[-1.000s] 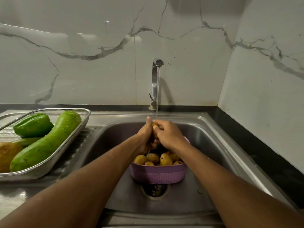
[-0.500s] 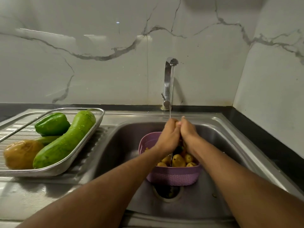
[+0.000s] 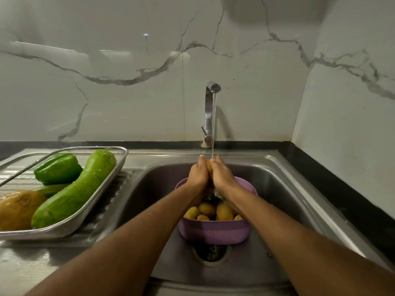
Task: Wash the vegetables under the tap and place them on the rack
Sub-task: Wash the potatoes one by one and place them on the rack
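Potatoes (image 3: 210, 212), small and yellow-brown, filled a purple basket (image 3: 214, 233) that stood in the steel sink (image 3: 284, 201) over the drain. Above it, the left hand (image 3: 197, 175) and right hand (image 3: 221, 175) were cupped together, their grip clamped on one potato (image 3: 209, 167) under water that ran from the tap (image 3: 210, 112). On the draining board, a wire rack (image 3: 89, 210) held a wet green gourd (image 3: 74, 191), a green pepper (image 3: 57, 168) and a brownish vegetable (image 3: 18, 208).

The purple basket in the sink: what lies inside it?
The purple basket holds several small yellow potatoes. The forearms and both hands cover its far half, so the full count and whatever is deeper stay hidden.
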A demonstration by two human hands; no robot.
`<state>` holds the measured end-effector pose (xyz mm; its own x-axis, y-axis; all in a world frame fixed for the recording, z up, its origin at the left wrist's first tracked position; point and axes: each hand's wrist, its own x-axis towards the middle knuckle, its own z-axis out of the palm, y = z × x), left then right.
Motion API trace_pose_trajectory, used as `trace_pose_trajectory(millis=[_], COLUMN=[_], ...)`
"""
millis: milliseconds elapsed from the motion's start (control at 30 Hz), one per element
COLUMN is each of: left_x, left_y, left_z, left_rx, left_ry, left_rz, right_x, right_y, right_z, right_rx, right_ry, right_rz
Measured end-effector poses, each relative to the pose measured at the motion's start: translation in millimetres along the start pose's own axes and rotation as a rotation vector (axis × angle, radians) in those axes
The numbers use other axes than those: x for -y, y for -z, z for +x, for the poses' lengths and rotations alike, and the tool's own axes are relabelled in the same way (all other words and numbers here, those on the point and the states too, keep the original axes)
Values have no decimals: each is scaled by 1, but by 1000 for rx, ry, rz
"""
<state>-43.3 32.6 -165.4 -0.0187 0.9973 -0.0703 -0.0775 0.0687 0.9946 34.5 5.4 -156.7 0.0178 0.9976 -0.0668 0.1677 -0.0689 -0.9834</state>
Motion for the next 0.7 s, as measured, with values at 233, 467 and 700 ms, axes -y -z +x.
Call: trace_pose_trajectory(millis=[233,467,700], left_x=[-9,-3,-6], left_y=[25,11,23], left_z=[6,15,10], left_rx=[-21,16,-52], left_ry=[145,73,154], left_rz=[184,159,55], right_x=[-10,-3,-3], right_y=[-6,1,19], right_z=[12,18,22], right_rx=[-69,-339,101], right_ry=[173,-23,-24], right_rz=[-262,147,102])
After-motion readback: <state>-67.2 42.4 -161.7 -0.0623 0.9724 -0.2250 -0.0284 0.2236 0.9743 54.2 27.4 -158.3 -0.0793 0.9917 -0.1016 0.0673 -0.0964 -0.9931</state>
